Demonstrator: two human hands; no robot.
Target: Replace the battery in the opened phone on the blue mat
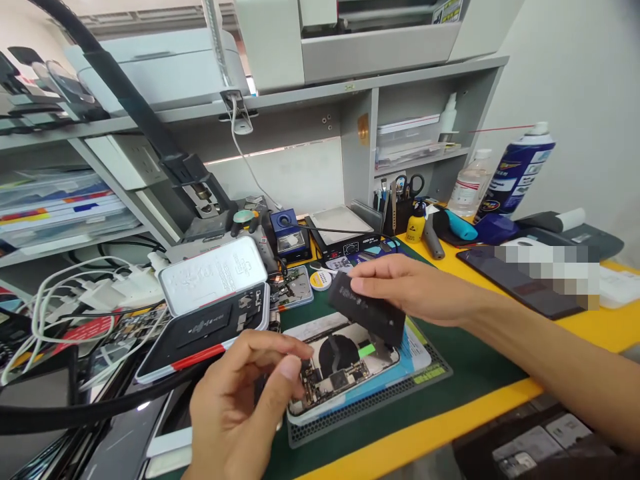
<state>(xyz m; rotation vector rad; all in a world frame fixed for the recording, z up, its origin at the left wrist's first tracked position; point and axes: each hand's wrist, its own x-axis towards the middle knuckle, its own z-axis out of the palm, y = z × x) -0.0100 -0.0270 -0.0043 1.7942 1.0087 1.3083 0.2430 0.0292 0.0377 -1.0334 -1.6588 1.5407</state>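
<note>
The right hand (400,287) grasps a flat, black, rectangular battery (367,310) between thumb and fingers, holding it tilted by its upper edge; its lower end is over the far right portion of an opened phone body with exposed circuitry (345,380), and contact between the two cannot be determined. The left hand (245,393) has its thumb and forefinger bent toward each other at the left end of the phone body; whether they pinch any part cannot be told. Inside the phone body are a round black disc (333,352) and, beside it, a bright green strip (367,350). The phone body lies on a blue-and-white flat pad (420,347), itself upon a grey mat with a honeycomb-patterned border (325,432). Beneath is a dark green work mat (480,360) on a yellow tabletop (440,427). To the left stands an open white hinged case (215,273); behind the battery, a small round yellow-and-white tub (320,281). Farther right are a small yellow bottle (415,227) and a tall blue spray can (515,177).
</note>
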